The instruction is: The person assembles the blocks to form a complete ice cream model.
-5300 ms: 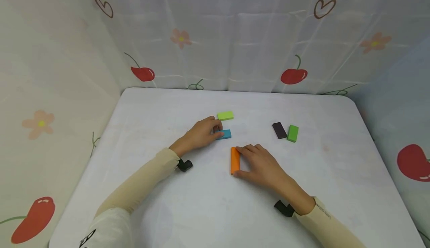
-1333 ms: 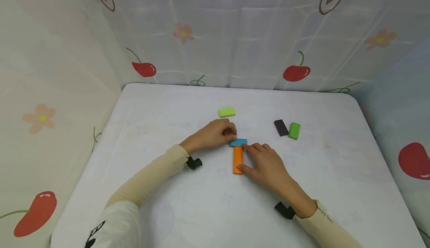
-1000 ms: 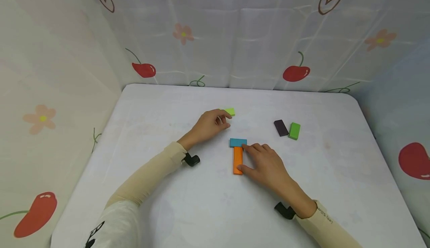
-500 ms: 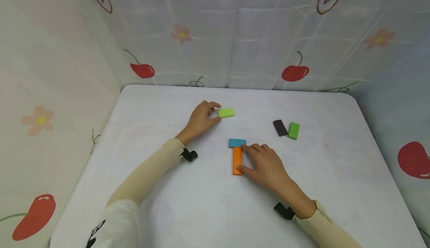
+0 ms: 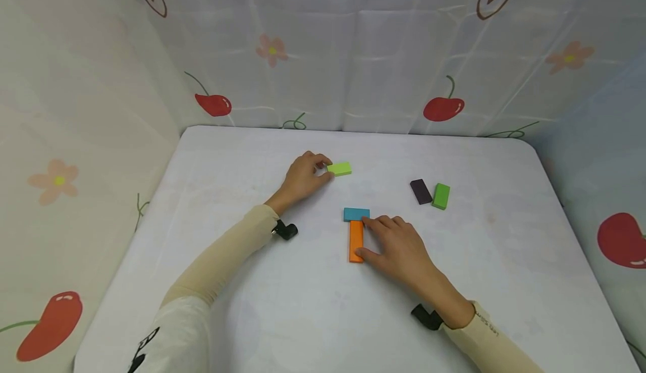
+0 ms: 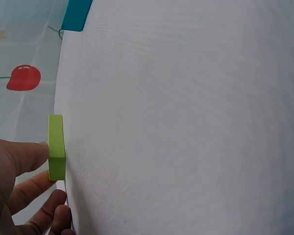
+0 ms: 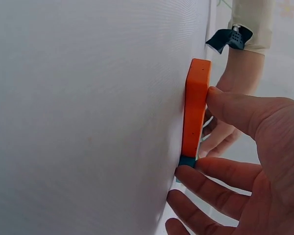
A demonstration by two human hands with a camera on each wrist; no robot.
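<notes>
My left hand (image 5: 304, 178) is at the back of the table, pinching the left end of a lime-green block (image 5: 340, 169) between thumb and index finger. In the left wrist view the thumb meets the side of that lime block (image 6: 56, 142). Lower down, a blue block (image 5: 356, 214) lies crosswise at the far end of an upright-lying orange block (image 5: 356, 242), forming a T. My right hand (image 5: 398, 249) rests beside them, fingers fairly straight. Its thumb touches the side of the orange block (image 7: 196, 107), and a fingertip is right at the blue block (image 7: 187, 160).
Off to the right, a dark brown block (image 5: 421, 192) and a green block (image 5: 441, 196) lie side by side. The white table (image 5: 282, 317) is bordered by patterned curtains (image 5: 383, 47) at the back and sides.
The left hand brought the blue block to the orange block's far end, let it go, then moved back to the lime-green block and closed on its left end. The right hand stayed at the orange block.
</notes>
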